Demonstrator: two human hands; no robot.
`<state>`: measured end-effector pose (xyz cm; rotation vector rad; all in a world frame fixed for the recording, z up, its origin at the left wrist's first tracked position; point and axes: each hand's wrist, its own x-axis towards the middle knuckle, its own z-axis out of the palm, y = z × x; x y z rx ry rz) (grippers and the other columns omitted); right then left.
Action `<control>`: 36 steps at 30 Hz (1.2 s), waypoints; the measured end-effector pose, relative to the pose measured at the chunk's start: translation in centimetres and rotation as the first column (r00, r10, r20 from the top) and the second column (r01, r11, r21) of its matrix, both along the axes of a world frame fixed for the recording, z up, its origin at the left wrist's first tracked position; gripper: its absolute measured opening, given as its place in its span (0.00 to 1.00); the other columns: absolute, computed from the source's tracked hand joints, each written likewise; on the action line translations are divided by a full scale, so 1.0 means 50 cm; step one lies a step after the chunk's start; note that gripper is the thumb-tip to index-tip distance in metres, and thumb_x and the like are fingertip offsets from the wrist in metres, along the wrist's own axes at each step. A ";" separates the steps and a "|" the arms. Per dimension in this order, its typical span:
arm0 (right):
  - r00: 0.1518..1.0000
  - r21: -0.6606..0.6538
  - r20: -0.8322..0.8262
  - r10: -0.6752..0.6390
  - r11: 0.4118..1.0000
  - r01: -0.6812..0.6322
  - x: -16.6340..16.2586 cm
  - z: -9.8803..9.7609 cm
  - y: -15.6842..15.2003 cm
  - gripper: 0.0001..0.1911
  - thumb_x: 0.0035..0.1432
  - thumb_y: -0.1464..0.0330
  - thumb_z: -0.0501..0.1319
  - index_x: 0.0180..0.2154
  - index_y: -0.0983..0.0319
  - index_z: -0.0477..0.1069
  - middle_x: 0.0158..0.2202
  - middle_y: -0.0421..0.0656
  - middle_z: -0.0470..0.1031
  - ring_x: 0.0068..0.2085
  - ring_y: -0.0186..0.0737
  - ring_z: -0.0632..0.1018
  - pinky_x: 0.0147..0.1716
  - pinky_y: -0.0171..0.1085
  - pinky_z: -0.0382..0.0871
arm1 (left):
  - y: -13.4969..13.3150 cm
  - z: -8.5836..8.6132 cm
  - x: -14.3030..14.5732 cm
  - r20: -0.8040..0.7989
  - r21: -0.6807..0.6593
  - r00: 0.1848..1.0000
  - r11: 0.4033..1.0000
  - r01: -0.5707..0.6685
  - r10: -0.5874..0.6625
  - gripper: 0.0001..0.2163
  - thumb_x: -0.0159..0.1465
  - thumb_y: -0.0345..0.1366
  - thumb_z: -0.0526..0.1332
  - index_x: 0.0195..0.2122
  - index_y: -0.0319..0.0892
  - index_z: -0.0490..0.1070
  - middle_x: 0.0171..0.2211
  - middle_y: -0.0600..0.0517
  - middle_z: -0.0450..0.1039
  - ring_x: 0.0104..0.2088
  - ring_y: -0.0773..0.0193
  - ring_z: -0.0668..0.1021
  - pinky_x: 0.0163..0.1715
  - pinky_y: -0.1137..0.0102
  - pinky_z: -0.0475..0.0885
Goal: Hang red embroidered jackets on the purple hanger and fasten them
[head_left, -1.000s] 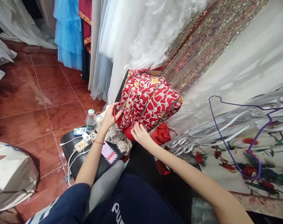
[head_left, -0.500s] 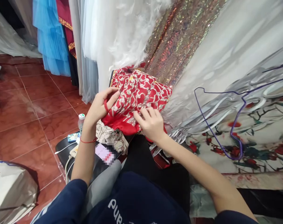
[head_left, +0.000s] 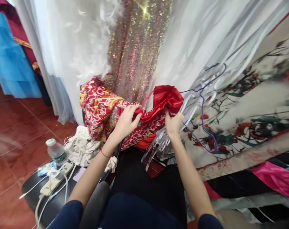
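A red garment [head_left: 149,128] with silver and gold embroidery stretches between my two hands over my lap. My left hand [head_left: 129,120] is closed on its edge near the middle. At the right end my right hand [head_left: 173,122] grips the same edge, thumb pressed on the cloth and fingers partly hidden. Plain red lining shows inside the opening above both hands. To the left, the heavily embroidered part of the garment lies bunched against the hanging dresses.
A black stool [head_left: 31,187] at lower left bears a power strip [head_left: 55,179], a water bottle [head_left: 56,151], cables and a phone [head_left: 79,174]. Beside it lies cream spotted cloth [head_left: 81,146]. A sequined dress [head_left: 137,51] hangs ahead; a purple hanger [head_left: 203,111] is at right.
The view has swung to the right. My right hand has moved onto the garment's edge, and the garment is now spread out sideways with its red lining turned up.
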<state>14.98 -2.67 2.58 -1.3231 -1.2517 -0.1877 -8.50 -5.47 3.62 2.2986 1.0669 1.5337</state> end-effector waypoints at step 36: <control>0.718 0.164 0.679 0.150 0.923 -0.348 0.061 -0.027 -0.086 0.19 0.64 0.71 0.55 0.56 0.59 0.65 0.52 0.51 0.75 0.56 0.48 0.73 0.52 0.47 0.66 | 0.167 0.156 0.293 -0.385 0.029 0.886 0.963 -0.267 0.257 0.17 0.68 0.45 0.58 0.28 0.41 0.79 0.25 0.47 0.78 0.28 0.62 0.76 0.28 0.69 0.52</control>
